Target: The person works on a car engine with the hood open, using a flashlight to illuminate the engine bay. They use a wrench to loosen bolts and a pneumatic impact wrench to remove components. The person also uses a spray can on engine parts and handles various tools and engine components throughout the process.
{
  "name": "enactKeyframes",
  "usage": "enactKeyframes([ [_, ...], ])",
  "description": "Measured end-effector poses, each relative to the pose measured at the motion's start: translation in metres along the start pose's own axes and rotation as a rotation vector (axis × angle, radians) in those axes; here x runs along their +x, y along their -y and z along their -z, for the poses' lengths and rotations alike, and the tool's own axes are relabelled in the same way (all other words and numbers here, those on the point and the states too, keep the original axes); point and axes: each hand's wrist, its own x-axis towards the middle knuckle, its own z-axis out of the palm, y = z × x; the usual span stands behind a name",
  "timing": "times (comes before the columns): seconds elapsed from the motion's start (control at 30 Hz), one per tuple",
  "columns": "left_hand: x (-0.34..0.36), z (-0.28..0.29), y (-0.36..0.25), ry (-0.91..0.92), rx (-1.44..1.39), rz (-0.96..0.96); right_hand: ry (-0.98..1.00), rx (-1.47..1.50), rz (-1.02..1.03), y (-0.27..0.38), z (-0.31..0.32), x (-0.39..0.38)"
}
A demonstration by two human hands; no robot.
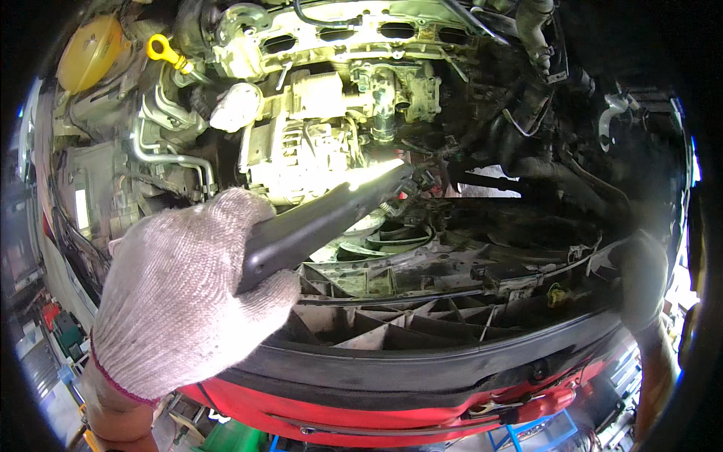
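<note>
L hand [188,294] w/ blk work light [324,226] over open eng bay [527,226], R hand [642,282] far side
L to R: yellow round cap [90,51], yellow dipstick ring [160,49]; L hand, white knit glove, wrapped round light, whose far end angles up-right, just nearer than brightly lit eng parts [294,154]; ribbed front panel [399,335] below, red panel [339,418] under that; R hand blurred nr panel's right end, can't tell grip

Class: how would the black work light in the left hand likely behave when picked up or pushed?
The work light is probably stiff: its long body shows no sag beyond the gloved left hand. Its flat-looking side suggests it might slide rather than roll.
</note>
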Motion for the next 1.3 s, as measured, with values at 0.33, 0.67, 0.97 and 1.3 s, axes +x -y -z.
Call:
enactKeyframes([
  [0.33, 0.006, -0.006, -0.006, -0.071, -0.019, -0.04, -0.073, 0.184, -0.069, 0.02, 0.01, 0.014],
  [0.67, 0.011, 0.001, -0.018, -0.099, -0.01, -0.119, -0.217, 0.057, 0.092, 0.013, 0.009, 0.014],
  [0.97, 0.012, 0.004, -0.02, -0.1, -0.15, -0.08, -0.22, 0.178, 0.012, 0.015, 0.005, 0.013],
  [1.3, 0.012, 0.007, -0.017, -0.046, -0.213, -0.053, -0.148, 0.219, 0.033, 0.019, 0.013, 0.021],
])
